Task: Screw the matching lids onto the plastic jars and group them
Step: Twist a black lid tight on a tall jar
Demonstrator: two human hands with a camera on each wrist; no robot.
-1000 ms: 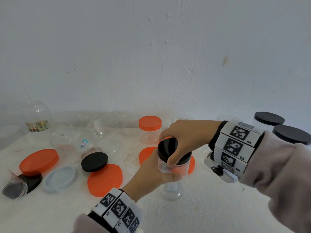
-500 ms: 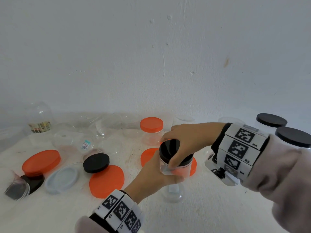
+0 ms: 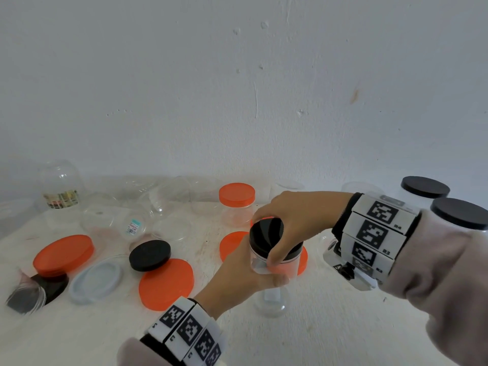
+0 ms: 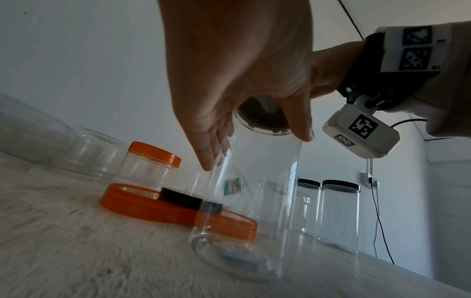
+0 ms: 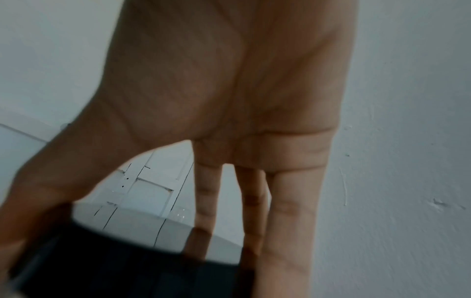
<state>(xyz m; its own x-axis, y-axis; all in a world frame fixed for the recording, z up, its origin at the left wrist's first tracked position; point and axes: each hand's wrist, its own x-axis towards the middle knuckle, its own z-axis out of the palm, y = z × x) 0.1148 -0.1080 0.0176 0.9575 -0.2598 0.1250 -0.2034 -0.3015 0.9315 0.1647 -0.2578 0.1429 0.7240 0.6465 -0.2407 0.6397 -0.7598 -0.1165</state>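
A tall clear plastic jar stands on the white table in the middle of the head view. My left hand grips its upper body from the near side. A black lid sits on its mouth, and my right hand grips that lid from above with thumb and fingers round the rim. In the left wrist view the jar rises from the table, with the lid seen from below. The right wrist view shows my fingers on the black lid.
Loose orange lids, a black lid and a grey lid lie at left. An orange-lidded jar stands behind. Two black-lidded jars stand at far right. Several open clear jars line the back wall.
Both hands stay on the jar and black lid in nearly the same place; the right thumb has shifted slightly round the rim.
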